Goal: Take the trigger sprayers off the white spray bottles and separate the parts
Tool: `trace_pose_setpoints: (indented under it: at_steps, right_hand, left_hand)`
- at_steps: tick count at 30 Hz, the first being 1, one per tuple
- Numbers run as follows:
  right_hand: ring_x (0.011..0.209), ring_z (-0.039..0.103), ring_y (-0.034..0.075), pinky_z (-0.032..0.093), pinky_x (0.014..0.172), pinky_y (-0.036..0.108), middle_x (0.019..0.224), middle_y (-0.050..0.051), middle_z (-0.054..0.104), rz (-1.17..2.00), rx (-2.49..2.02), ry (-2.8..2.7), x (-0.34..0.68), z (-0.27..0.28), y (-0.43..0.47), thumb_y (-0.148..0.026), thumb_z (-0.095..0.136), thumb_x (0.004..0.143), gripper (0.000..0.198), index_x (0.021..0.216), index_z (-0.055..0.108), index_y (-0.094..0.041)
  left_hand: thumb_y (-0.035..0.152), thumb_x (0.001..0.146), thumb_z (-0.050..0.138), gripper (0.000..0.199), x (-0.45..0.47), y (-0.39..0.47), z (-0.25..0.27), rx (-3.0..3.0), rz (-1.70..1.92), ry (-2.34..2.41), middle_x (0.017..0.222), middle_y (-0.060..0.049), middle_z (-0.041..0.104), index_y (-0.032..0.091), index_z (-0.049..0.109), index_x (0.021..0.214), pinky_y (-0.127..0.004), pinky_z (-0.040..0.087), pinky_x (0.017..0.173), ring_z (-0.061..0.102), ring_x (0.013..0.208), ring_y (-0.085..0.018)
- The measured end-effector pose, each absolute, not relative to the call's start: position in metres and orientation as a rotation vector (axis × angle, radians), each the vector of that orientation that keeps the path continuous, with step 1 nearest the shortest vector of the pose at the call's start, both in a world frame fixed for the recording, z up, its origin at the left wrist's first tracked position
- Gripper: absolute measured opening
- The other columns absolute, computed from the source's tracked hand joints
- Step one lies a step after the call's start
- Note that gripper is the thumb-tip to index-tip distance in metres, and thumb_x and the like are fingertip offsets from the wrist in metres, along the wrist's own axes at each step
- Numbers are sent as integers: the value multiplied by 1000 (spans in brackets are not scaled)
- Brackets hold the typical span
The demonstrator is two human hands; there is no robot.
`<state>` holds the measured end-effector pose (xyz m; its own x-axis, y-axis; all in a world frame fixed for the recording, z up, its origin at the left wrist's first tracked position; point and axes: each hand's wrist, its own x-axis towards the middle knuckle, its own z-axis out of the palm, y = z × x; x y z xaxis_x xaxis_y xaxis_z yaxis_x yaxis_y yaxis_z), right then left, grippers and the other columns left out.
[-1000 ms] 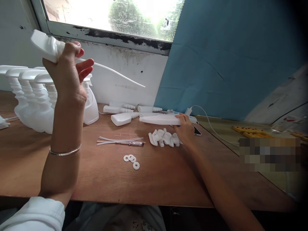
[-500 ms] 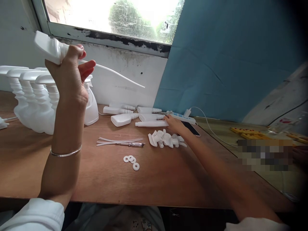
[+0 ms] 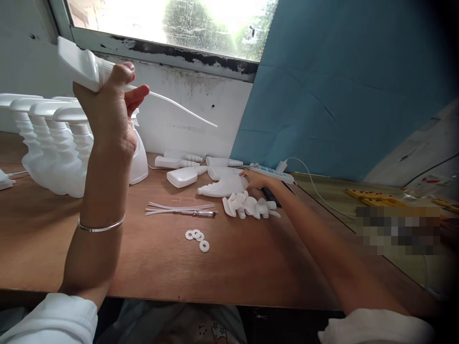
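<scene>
Head view: your left grip [image 3: 111, 107] is closed on a white plastic spray head [image 3: 81, 64], raised above the surface [image 3: 161, 272], its thin white tube [image 3: 182, 109] trailing right. Your right grip [image 3: 256, 180] is closed on the base end of a white plastic bottle [image 3: 222, 186], neck pointing left, just beyond piled curved white plastic parts [image 3: 247, 204]; you can't tell whether it touches the surface.

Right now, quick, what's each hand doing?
Left hand: closed, holding a white spray head; a thin tube sticks out past the fingers.
Right hand: closed on a white bottle.
</scene>
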<state>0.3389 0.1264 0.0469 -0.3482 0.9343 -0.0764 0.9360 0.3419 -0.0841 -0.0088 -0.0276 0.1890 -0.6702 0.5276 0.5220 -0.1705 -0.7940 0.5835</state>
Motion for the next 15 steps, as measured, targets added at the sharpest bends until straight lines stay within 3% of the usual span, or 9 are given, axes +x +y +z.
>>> trace_pose_setpoints:
  at_steps: [5, 11, 15]
  right_hand:
    - [105, 53, 27, 43, 85, 30, 119, 12, 54, -143, 1835, 2575, 338, 64, 121, -14, 74, 53, 64, 113, 52, -14]
    - [100, 55, 24, 45, 82, 35, 122, 13, 49, 132, 2023, 2833, 304, 105, 80, -25, 54, 80, 40, 118, 46, -14]
    - [91, 58, 18, 48, 78, 32, 107, 6, 58, 359, 1942, 3620, 249, 130, 16, -26, 52, 82, 24, 105, 52, -17]
  left_hand:
    - [4, 77, 51, 24, -9, -28, 188, 1031, 2430, 733, 68, 10, 55, 19, 35, 86, -24, 55, 67, 59, 49, -5]
    - [3, 74, 53, 28, -6, -27, 187, 1065, 2403, 713, 72, 9, 54, 19, 35, 87, -24, 55, 68, 56, 52, -3]
    - [4, 70, 59, 22, 10, -27, 180, 1261, 2204, 739, 73, 6, 57, 17, 46, 82, -24, 54, 64, 53, 52, -4]
